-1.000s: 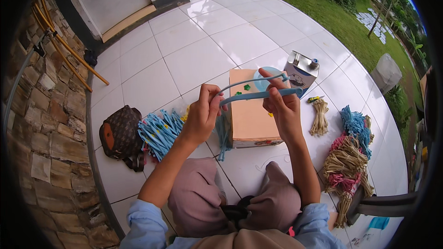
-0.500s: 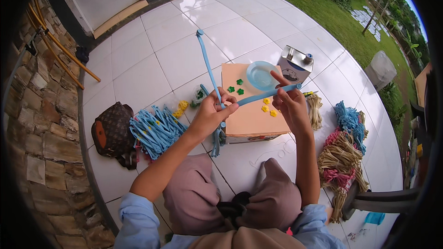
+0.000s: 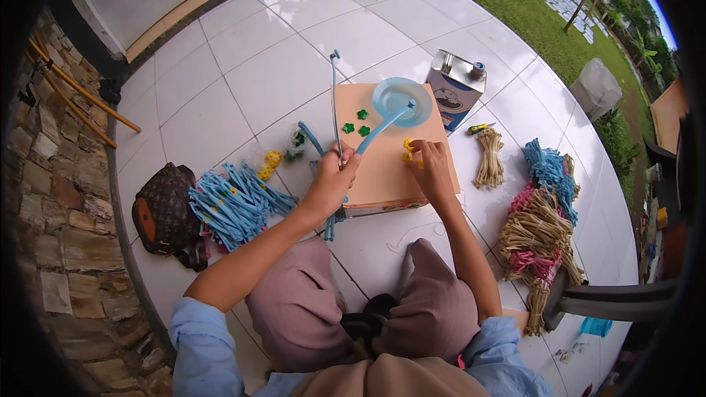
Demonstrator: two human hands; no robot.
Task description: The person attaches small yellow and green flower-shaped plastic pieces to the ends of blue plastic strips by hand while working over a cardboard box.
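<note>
Peach-topped box (image 3: 386,176): was set on the white tiled floor (image 3: 272,81) before the knees, with small pieces laid on it.
Blue strap (image 3: 379,134): was held raised over the left part of the box, one end pointed across the dish, a thinner length stood upward. It was judged light, pliable, springy and hardly fragile, best held near the middle, since free ends could swing. Whether several strips were held could not be told.
Pale blue dish (image 3: 392,95): was placed toward the box's far edge.
Left hand (image 3: 335,180): was clasped around the blue strap, the forearm slanted in from the lower left.
Right hand (image 3: 432,165): was lowered over the yellow flowers, fingers bent, fingertips gathered at them; whether one was pinched could not be told.
Green flowers (image 3: 363,115): three were laid left of the dish.
Yellow flowers (image 3: 407,144): were partly hidden by fingers; judged light, stiff, easily flicked away, best taken by opposite edges.
</note>
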